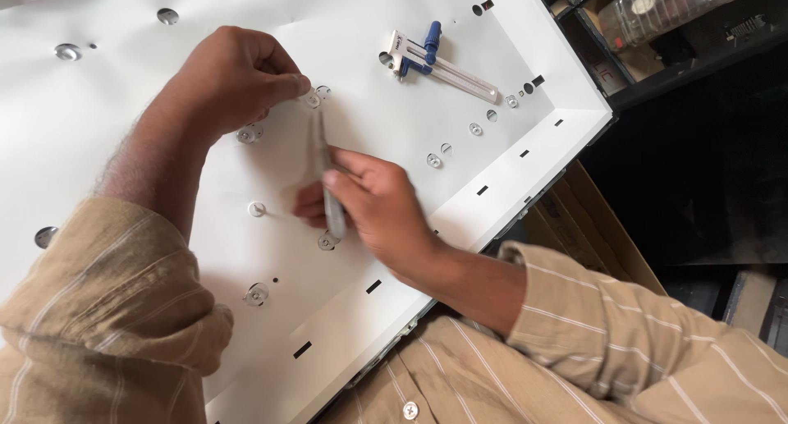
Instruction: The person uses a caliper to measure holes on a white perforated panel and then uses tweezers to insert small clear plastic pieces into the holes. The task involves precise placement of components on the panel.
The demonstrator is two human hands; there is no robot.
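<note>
My right hand (373,206) grips metal tweezers (322,174), their tips pointing up at a small round lens (313,100) on a large white panel (115,120). The fingertips of my left hand (230,79) pinch down beside that same lens. More round lenses sit on the panel, one (249,133) just below my left hand and one (327,242) under the tweezers' rear end.
A blue-and-white tool with a metal ruler bar (435,59) lies on the panel's far right part. Slots line the panel's raised rim (525,153). A brown cardboard box (591,227) sits under the panel's edge. Dark shelving with a clear plastic bottle (665,5) stands at top right.
</note>
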